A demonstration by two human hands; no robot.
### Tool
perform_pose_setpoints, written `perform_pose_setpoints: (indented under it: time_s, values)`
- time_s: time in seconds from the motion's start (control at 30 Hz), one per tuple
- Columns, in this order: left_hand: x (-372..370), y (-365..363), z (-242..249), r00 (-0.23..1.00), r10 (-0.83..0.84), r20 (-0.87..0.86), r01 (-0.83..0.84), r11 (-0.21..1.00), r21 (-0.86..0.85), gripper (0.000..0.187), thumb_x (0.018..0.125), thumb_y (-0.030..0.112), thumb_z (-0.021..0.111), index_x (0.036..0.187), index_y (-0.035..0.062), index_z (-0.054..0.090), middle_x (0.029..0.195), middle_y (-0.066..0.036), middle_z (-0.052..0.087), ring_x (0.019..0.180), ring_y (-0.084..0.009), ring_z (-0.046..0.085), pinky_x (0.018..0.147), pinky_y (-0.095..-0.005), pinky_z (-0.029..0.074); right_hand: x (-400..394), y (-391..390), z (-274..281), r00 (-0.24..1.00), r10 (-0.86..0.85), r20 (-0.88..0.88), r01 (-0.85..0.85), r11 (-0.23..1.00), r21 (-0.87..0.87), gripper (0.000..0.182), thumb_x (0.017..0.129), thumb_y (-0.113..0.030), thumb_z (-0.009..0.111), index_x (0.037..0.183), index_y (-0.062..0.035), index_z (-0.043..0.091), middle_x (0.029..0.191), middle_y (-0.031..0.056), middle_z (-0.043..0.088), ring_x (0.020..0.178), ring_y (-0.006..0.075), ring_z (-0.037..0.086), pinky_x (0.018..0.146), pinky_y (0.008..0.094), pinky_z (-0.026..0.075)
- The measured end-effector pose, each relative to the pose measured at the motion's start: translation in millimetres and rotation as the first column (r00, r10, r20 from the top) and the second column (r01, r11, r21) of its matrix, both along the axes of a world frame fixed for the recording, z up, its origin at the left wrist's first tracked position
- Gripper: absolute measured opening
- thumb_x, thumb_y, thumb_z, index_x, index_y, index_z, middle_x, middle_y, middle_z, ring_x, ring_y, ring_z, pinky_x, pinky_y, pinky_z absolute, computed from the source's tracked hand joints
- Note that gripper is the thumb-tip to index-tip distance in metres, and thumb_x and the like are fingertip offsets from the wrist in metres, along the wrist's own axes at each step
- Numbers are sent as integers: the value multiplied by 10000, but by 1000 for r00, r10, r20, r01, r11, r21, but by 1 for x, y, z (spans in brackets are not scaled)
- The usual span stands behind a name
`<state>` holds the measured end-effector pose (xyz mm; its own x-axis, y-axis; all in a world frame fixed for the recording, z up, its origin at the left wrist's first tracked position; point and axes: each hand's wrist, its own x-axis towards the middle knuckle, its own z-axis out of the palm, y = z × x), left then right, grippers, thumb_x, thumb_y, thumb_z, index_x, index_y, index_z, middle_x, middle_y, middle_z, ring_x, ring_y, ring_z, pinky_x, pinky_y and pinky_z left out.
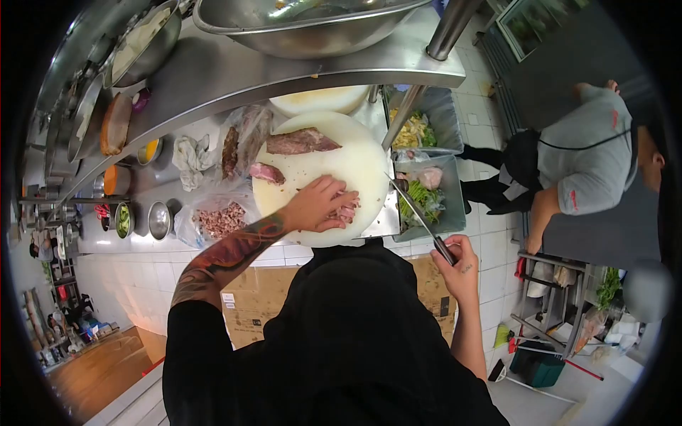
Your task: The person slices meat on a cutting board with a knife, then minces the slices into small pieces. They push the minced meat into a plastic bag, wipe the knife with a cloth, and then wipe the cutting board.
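Note:
My left hand (321,204) rests on pieces of cut meat (346,212) at the lower part of the round white cutting board (366,153). Its fingers are partly spread over the meat. Off the board's right side, my right hand (458,266) is closed around the black handle of a knife (425,224), whose long blade points up and left toward the board's edge. A long piece of dark-crusted meat (302,141) lies across the top of the board. Below it sits a smaller pink piece (267,173). A clear plastic bag (186,226) left of the board holds diced meat (220,220).
Grey bins (451,192) with vegetable scraps stand right of the board. A steel shelf (298,77) with a large bowl (305,42) overhangs the far side. Small bowls (160,220) and a white cloth (190,162) lie left. Another person (582,142) stands at the right.

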<state>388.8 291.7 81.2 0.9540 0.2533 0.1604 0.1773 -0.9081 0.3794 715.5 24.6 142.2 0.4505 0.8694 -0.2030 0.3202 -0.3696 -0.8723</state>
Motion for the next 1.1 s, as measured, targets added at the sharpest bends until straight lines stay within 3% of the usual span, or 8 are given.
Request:
perform_pose_setpoints:
  time_s: [0.17, 0.33, 0.37, 0.4, 0.5, 0.6, 0.83, 1.1]
  values:
    - [9, -39, -18, 949, 302, 94, -314, 936, 157, 526, 955, 401, 772, 1400, 136, 681, 1208, -121, 624, 1138, -333, 603, 1073, -467, 473, -21, 50, -41, 969, 137, -206, -132, 990, 37, 425, 925, -132, 862, 1274, -51, 634, 844, 83, 762, 683, 81, 597, 626, 282, 473]
    - [28, -57, -29, 576, 814, 72, -815, 566, 122, 656, 936, 408, 791, 1486, 95, 621, 1227, -145, 618, 1133, -352, 599, 1039, -459, 490, -39, 103, -25, 936, 321, -145, -327, 945, -21, 414, 979, -245, 810, 1300, -43, 644, 862, 129, 762, 713, 162, 659, 669, 341, 512]
    - [32, -59, -28, 561, 824, 74, -825, 551, 124, 656, 936, 408, 791, 1486, 95, 621, 1227, -145, 618, 1133, -352, 599, 1039, -459, 490, -43, 111, -20, 924, 351, -148, -362, 931, -51, 418, 995, -281, 790, 1303, -40, 643, 863, 145, 762, 730, 198, 691, 688, 365, 529]
    - [35, -62, -27, 523, 851, 50, -851, 518, 90, 755, 926, 426, 801, 1537, 55, 558, 1263, -167, 613, 1156, -376, 596, 1044, -476, 495, -43, 114, -12, 911, 411, -44, -413, 905, -103, 402, 1034, -288, 718, 1338, -39, 631, 887, 203, 770, 784, 341, 756, 725, 455, 563]
    - [33, -71, -12, 473, 878, 71, -881, 468, 71, 923, 913, 451, 818, 1612, -19, 439, 1335, -216, 597, 1204, -419, 588, 1054, -505, 504, -42, 120, -7, 772, 577, 266, -557, 816, -152, 369, 1053, -270, 668, 1328, -28, 622, 931, 252, 771, 857, 460, 753, 760, 547, 569]
    - [23, -77, -8, 466, 876, 121, -884, 467, 24, 970, 913, 456, 824, 1613, -70, 406, 1387, -264, 575, 1248, -447, 578, 1062, -510, 511, -43, 128, 11, 687, 658, 309, -590, 753, -292, 339, 1060, -262, 641, 1291, -16, 616, 929, 272, 760, 884, 510, 728, 774, 606, 560]
    - [1, -51, -36, 544, 789, 286, -738, 612, -285, 589, 923, 282, 825, 1352, -63, 616, 1293, -234, 617, 1155, -452, 601, 997, -491, 522, -69, 136, 27, 559, 631, 538, -580, 761, -290, 272, 1065, -264, 652, 1233, -50, 641, 866, 236, 757, 846, 475, 740, 759, 583, 569]
    - [16, -45, -22, 572, 726, 381, -671, 682, -292, 273, 893, 147, 809, 1098, 27, 674, 1183, -157, 652, 1086, -386, 632, 934, -483, 534, -86, 154, 27, 362, 593, 720, -588, 744, -317, 283, 1067, -283, 651, 1009, -7, 619, 733, 189, 738, 678, 407, 748, 635, 534, 588]
